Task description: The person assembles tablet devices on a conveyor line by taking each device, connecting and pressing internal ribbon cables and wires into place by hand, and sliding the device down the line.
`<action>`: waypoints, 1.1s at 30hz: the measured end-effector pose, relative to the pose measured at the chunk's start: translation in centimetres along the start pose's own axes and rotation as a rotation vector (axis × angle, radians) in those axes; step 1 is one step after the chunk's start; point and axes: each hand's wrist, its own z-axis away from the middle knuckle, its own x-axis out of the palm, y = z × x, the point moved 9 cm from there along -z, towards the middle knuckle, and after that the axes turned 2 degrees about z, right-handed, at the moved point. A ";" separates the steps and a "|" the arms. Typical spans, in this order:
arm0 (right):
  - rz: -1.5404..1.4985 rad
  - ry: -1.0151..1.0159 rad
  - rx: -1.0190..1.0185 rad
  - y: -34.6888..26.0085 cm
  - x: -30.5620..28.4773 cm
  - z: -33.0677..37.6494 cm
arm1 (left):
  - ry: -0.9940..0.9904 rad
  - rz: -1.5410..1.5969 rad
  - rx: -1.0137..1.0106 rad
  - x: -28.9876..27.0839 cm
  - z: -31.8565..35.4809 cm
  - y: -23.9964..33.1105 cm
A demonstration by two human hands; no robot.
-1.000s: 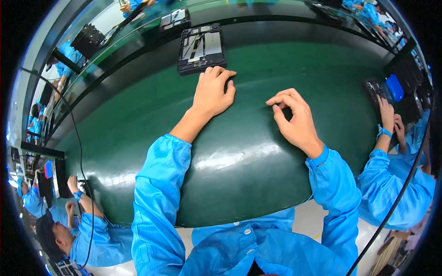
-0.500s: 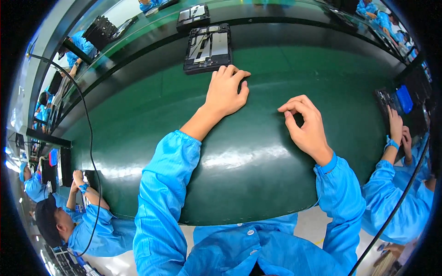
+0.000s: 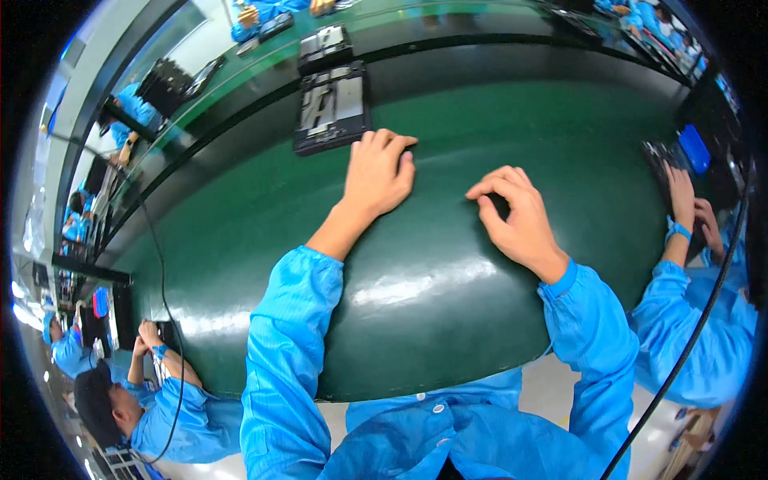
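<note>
An opened tablet-like device (image 3: 330, 108), black-framed with silver panels inside, lies on the far part of the green table (image 3: 432, 336). My left hand (image 3: 378, 174) rests on the tabletop just nearer than its lower right corner, fingers stretched out and thumb apart. Whether its fingertips touch the frame I cannot tell. Behind this device is a second open device (image 3: 324, 46) of the same kind. To the right, my right hand (image 3: 518, 220) hovers over or rests on the tabletop, thumb and index finger curled together in a loose ring, with nothing visible in them.
Co-workers in blue sit on my left (image 3: 172, 408) and right (image 3: 696, 320); the right one's hands are at a dark part beside a blue object (image 3: 694, 149). Black cables hang at left (image 3: 164, 280) and right (image 3: 680, 376). A dark raised ledge (image 3: 480, 60) crosses the far side.
The view has shifted, so the devices now appear further left and slightly lower. Both hands keep nearly the same pose; the gap between the left hand and the device looks little changed.
</note>
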 end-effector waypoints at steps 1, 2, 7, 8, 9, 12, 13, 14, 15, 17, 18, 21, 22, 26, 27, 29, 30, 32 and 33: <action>0.006 0.010 -0.004 0.0 -0.1 0.2 | -0.002 0.000 0.022 0.1 0.0 0.3; 0.003 0.043 -0.043 -0.3 0.1 0.3 | 0.004 0.006 0.029 -0.2 0.3 0.3; -0.035 0.027 -0.032 -0.3 1.0 0.4 | -0.022 -0.013 0.036 -1.0 0.5 -0.1; -0.036 0.022 -0.028 -0.5 1.3 0.5 | -0.029 -0.012 0.033 -1.1 0.7 -0.4; -0.042 0.014 -0.033 -0.7 1.4 0.2 | -0.031 -0.019 0.026 -1.3 0.6 -0.6; -0.023 0.000 -0.025 -0.6 1.3 0.1 | -0.063 0.002 0.018 -0.9 0.2 -0.4; -0.018 0.008 -0.017 -0.6 1.2 0.0 | -0.066 0.003 0.000 -0.8 0.1 -0.7; -0.032 0.001 -0.008 -0.6 1.3 0.0 | -0.067 0.001 -0.003 -0.9 0.1 -0.8; -0.047 -0.008 0.001 -0.6 1.4 -0.1 | -0.073 0.004 0.002 -0.9 -0.1 -0.7; -0.052 -0.001 0.009 -0.5 1.1 -0.1 | -0.083 -0.010 -0.017 -1.0 -0.5 -0.5; -0.053 0.003 0.004 -0.6 1.0 0.0 | -0.070 -0.008 -0.001 -0.9 -0.4 -0.3; -0.060 0.001 -0.015 -0.8 0.9 -0.7 | -0.014 -0.069 -0.055 -1.4 -0.4 -1.4; -0.058 -0.003 -0.014 -0.8 0.9 -0.7 | -0.011 -0.067 -0.099 -1.4 -0.5 -1.7; -0.076 0.003 -0.021 -0.4 0.7 -0.8 | 0.012 -0.115 -0.136 -1.3 -0.4 -1.8; -0.071 0.008 -0.017 -0.4 0.6 -0.7 | 0.012 -0.114 -0.135 -1.3 -0.5 -1.7; -0.065 0.007 -0.011 -0.3 0.3 -0.7 | 0.012 -0.157 -0.154 -1.5 -0.4 -1.3; -0.066 0.003 -0.011 -0.2 0.2 -0.7 | 0.012 -0.156 -0.157 -1.4 -0.4 -1.2; -0.067 -0.006 -0.018 0.0 0.1 -0.8 | 0.036 -0.187 -0.133 -1.5 -0.7 -0.9; -0.060 0.005 -0.027 0.0 0.0 -0.7 | 0.040 -0.189 -0.137 -1.5 -0.8 -0.8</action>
